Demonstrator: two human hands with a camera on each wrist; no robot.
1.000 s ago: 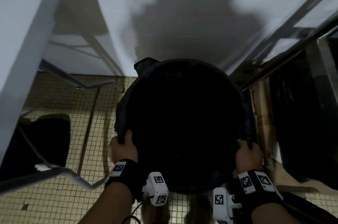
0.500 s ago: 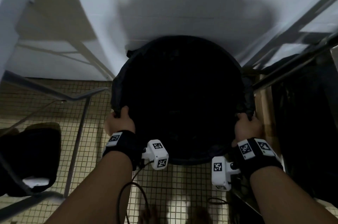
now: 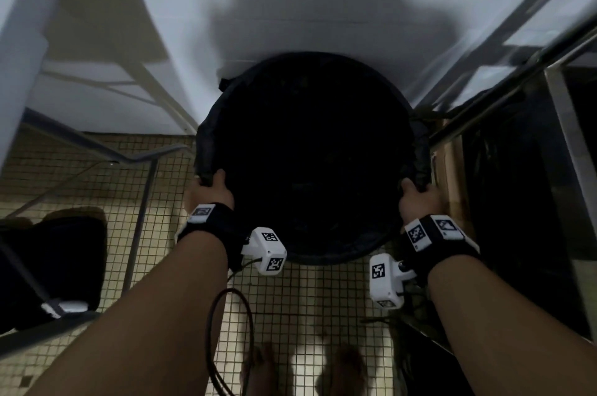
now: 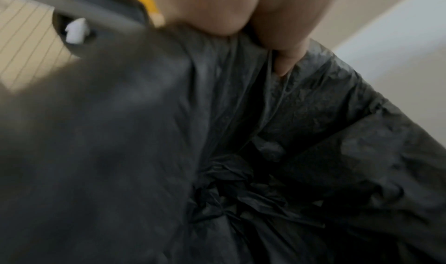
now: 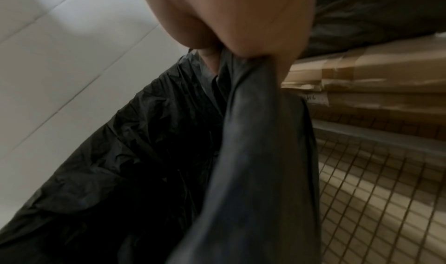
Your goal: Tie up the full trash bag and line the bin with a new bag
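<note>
A round bin (image 3: 310, 253) stands on the tiled floor (image 3: 106, 182) against the white wall (image 3: 290, 17), lined with a black trash bag (image 3: 206, 143) whose edge is folded over the rim. The left hand (image 3: 208, 192) grips the bag's edge at the rim's left side, thumb inside and fingers curled outside; the right hand (image 3: 418, 198) clamps the edge on the opposite, right side in the same way. The head view shows the bin's inside only as darkness. The left wrist view shows the fingers (image 4: 284, 58) pinching the plastic and, down inside, the bag's crumpled, gathered bottom (image 4: 241, 191). The right wrist view shows the plastic pulled taut from the closed fingers (image 5: 241, 29), with taped cardboard boxes (image 5: 362, 77) stacked just beside the bin on the floor.
</note>
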